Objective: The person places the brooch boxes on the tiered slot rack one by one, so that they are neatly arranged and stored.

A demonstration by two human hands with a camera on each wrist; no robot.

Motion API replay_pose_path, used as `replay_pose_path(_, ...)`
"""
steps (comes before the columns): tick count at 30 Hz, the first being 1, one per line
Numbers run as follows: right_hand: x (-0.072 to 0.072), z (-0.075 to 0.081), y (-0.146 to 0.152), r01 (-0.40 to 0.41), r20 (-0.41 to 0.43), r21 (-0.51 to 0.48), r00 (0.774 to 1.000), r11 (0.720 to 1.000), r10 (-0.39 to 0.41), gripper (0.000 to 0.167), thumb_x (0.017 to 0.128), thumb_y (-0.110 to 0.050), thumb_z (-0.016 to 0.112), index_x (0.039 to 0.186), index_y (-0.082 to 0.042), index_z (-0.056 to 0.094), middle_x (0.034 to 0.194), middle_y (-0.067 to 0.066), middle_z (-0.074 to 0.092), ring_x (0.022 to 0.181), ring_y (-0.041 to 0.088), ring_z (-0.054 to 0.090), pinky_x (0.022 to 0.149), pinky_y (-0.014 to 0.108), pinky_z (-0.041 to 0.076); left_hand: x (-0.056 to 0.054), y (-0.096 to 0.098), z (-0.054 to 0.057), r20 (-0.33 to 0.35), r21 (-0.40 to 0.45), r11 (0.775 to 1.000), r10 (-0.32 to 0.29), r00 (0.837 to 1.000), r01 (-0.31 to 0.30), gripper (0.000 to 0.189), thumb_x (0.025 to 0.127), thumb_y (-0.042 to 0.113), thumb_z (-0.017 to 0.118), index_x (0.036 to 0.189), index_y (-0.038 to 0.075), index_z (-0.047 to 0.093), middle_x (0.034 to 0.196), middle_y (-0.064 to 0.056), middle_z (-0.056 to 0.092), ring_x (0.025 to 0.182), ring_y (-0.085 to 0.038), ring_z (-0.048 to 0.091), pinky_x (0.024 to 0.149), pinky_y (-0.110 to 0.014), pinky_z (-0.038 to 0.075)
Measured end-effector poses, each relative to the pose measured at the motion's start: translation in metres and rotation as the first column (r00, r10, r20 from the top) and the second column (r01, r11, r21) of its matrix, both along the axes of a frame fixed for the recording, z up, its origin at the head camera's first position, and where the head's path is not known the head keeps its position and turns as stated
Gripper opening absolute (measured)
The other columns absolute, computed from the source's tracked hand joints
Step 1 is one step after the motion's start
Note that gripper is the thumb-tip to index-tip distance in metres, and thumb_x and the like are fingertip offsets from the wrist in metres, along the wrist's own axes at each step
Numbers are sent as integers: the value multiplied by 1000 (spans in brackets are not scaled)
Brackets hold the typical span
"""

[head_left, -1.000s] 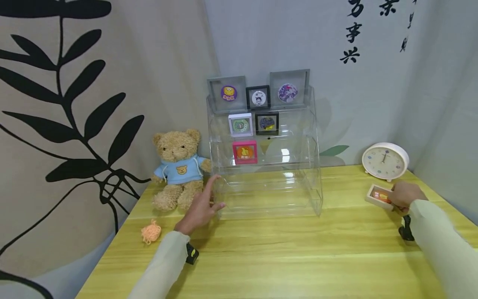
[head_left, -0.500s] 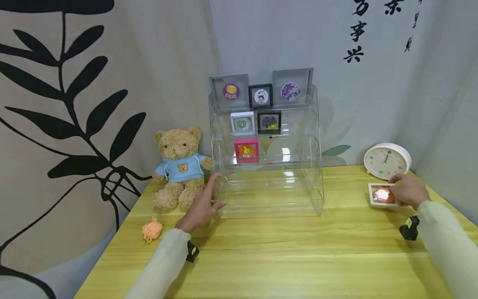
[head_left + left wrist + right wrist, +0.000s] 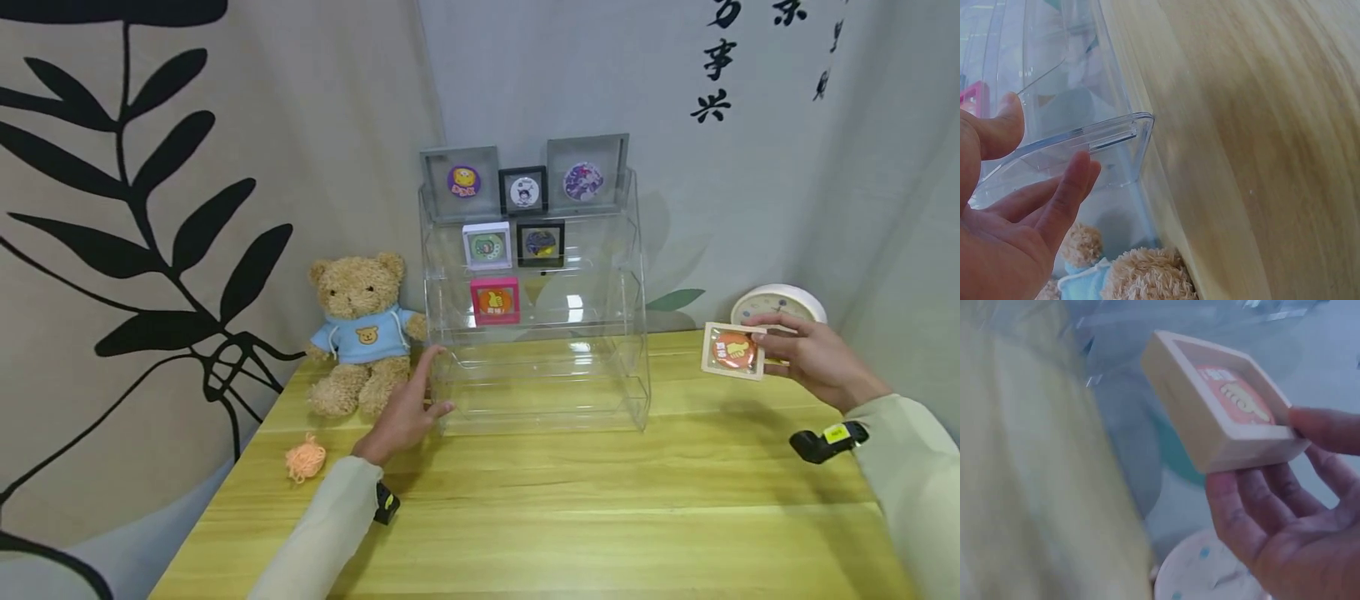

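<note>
My left hand (image 3: 403,417) holds the left side of a clear acrylic tiered display stand (image 3: 536,421). In the left wrist view the thumb lies on one side of the stand's edge (image 3: 1110,128) and the fingers on the other. My right hand (image 3: 817,358) pinches a small cream-framed display box (image 3: 732,351) with an orange thumbs-up badge inside, raised above the table. Seen from the right wrist, the box (image 3: 1222,403) has its thumb at the front rim and fingers underneath. On the stand's tiers stand several framed badges, among them a pink one (image 3: 495,302) with a similar orange badge.
A teddy bear (image 3: 363,342) in a blue hoodie sits left of the stand. Peach yarn (image 3: 304,460) lies in front of it. At the back right stands a round white clock (image 3: 780,298), partly hidden behind my right hand. Curtain backdrops surround the wooden table (image 3: 585,517).
My right hand has lifted the cream-framed box off the table and turned its face toward the head camera, moving slightly left. The left hand stays at the stand.
</note>
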State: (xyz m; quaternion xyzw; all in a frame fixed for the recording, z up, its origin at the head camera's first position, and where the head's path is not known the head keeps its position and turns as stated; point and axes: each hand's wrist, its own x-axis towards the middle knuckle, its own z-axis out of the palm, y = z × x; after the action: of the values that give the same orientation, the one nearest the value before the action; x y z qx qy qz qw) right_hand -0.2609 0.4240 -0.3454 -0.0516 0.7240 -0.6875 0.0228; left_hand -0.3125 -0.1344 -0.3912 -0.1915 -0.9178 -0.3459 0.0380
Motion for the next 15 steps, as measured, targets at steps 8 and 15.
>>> replay_pose_path(8, 0, 43, -47, 20, -67, 28, 998, 999, -18, 25, 102, -13, 58, 124, -21, 68, 115, -12, 67, 98, 8, 69, 79, 25, 62, -2, -1, -1, 8, 11, 1000, -10, 1000, 10, 88, 92, 15, 73, 156, 37, 18, 74, -8, 51, 60, -19, 53, 59, -30, 48)
replay_pose_path(15, -10, 75, -99, 80, -114, 279, 992, 957, -50, 39, 98, -22, 66, 135, -11, 57, 116, -10, 66, 101, 7, 68, 84, 26, 62, -2, 0, -2, 2, 18, 1000, -14, 1000, 14, 88, 91, 15, 74, 156, 38, 19, 91, -17, 63, 71, -21, 63, 66, -34, 55)
